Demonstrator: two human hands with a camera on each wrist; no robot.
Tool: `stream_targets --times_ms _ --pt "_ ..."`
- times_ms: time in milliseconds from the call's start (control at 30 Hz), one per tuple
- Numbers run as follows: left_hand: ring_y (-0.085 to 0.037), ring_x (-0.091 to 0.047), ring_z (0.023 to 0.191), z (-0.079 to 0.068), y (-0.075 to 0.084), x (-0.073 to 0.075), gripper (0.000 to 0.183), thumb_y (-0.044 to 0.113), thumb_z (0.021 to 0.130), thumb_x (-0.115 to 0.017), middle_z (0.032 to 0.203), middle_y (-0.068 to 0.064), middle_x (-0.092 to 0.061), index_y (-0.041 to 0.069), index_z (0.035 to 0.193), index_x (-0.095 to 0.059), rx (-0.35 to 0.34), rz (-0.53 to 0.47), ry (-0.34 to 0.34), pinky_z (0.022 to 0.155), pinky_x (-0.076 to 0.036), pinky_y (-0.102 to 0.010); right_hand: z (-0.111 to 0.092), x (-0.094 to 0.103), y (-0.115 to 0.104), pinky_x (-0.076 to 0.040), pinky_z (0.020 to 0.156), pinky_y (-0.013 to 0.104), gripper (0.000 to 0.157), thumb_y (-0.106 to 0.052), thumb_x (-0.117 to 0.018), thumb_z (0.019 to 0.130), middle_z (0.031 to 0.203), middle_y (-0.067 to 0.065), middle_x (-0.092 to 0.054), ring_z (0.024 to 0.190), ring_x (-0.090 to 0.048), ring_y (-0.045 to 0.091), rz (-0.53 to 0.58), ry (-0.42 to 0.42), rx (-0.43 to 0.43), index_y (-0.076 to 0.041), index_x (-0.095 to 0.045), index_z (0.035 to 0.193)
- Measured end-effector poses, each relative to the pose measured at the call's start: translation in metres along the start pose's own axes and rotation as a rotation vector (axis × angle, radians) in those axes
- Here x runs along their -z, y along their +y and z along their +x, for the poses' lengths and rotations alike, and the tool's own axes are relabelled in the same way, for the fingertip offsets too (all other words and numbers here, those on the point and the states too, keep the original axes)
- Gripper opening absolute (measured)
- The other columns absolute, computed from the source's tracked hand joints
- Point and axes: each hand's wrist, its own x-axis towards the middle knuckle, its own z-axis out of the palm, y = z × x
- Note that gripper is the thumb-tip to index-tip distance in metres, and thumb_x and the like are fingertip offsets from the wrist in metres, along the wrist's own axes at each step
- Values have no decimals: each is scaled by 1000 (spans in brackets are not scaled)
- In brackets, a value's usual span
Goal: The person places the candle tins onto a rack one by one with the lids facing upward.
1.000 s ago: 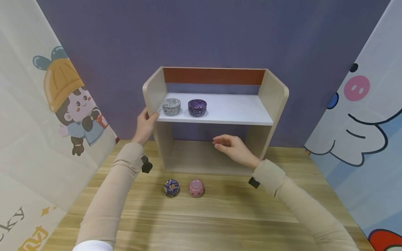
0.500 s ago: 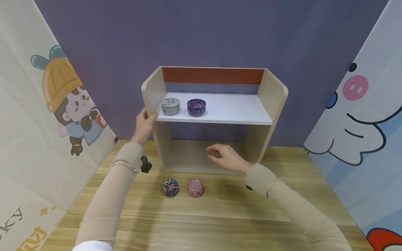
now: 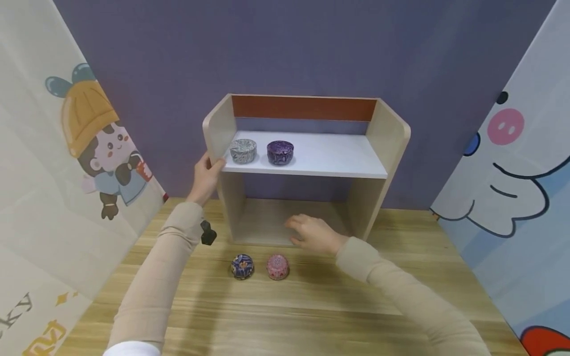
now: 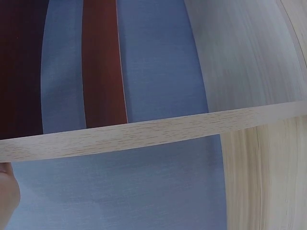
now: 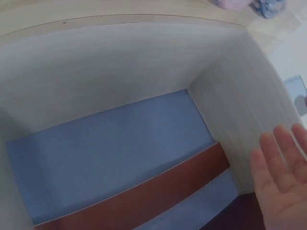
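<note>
With thumb in front and fingers behind, my left hand (image 3: 206,179) grips the left side panel (image 3: 216,131) of a small wooden shelf unit. In the left wrist view only a bit of that hand (image 4: 7,194) shows. My right hand (image 3: 313,233), holding nothing, hovers before the lower compartment (image 3: 262,222), its fingers loosely bent. A grey-white patterned tin (image 3: 243,151) and a purple tin (image 3: 280,153) stand on the white upper shelf (image 3: 331,153), toward its left. On the table, a pink tin (image 3: 278,267) lies nearest the right hand, beside a dark blue floral tin (image 3: 242,267).
The unit stands on a wood-grain table (image 3: 285,321) against a blue-grey backdrop (image 3: 307,44). A reddish-brown back rail (image 3: 304,108) spans its top. Cartoon-printed panels flank the table, one on the left (image 3: 26,163) and one on the right (image 3: 485,212).
My right hand has come down and to the left, from inside the lower compartment's opening toward the pink tin. The left hand keeps its grip, and the tins have stayed put.
</note>
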Motion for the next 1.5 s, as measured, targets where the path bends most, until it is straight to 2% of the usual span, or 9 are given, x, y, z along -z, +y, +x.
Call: stream_targets --times_ms 133,233,433,567,767,1000,1100,1367,1500 --pt "-27 -44 121 11 -16 -2 49 14 91 -48 138 -16 -44 8 139 -37 -12 -16 1 105 -36 -39 -2 -10 -1 -52 84 34 33 -17 -68 79 113 8 -61 104 -57 24 -97 -8 95 -4 -61 109" --pt "-26 -46 120 11 -16 -4 49 15 91 -48 137 -16 -45 9 139 -38 -16 -13 2 104 -37 -38 -3 -19 -3 -50 88 34 37 -14 -69 78 116 8 -60 108 -55 24 -133 -40 136 -5 -60 113" --pt "-27 -45 119 0 -1 -5 49 11 90 -47 136 -20 -45 3 137 -38 2 -10 8 105 -36 -39 -4 -36 -6 -45 96 36 44 -14 -69 77 120 7 -59 112 -53 22 -159 -87 181 -8 -58 119" --pt "-30 -45 120 -6 10 -6 49 10 90 -46 136 -21 -44 3 138 -37 3 1 3 105 -36 -40 -3 -47 -7 -46 95 37 42 -18 -68 78 119 6 -60 111 -54 22 -193 -69 212 -10 -58 118" --pt "-30 -45 119 -6 14 -7 49 10 90 -46 135 -21 -45 3 138 -37 -7 -2 5 105 -37 -39 -2 -67 -6 -50 90 33 34 -13 -63 82 119 1 -61 108 -57 18 -357 -20 330 -16 -59 116" --pt "-29 -45 120 -7 15 -5 50 11 91 -47 136 -20 -44 3 139 -36 -12 5 16 105 -37 -38 -3 -86 -12 -45 97 30 45 -20 -66 81 126 -1 -57 115 -53 16 -523 -82 473 -20 -55 124" --pt "-29 -45 121 -6 12 -5 50 10 91 -47 137 -21 -44 3 139 -36 -17 7 14 105 -36 -38 -2 -91 -14 -45 96 29 46 -23 -67 80 125 -3 -56 115 -52 14 -574 -80 505 -22 -54 124" --pt "-27 -46 119 7 -10 -1 50 14 91 -48 136 -18 -46 7 139 -38 -27 3 14 104 -37 -38 1 -107 -17 -47 92 28 24 -34 -50 90 115 -9 -57 107 -53 12 -626 15 576 -28 -58 112" --pt "-27 -45 121 11 -17 0 50 16 92 -48 138 -16 -44 10 140 -36 -27 6 16 105 -36 -38 2 -113 -19 -48 87 25 26 -29 -52 88 118 -9 -56 108 -51 11 -680 -8 595 -30 -56 114"
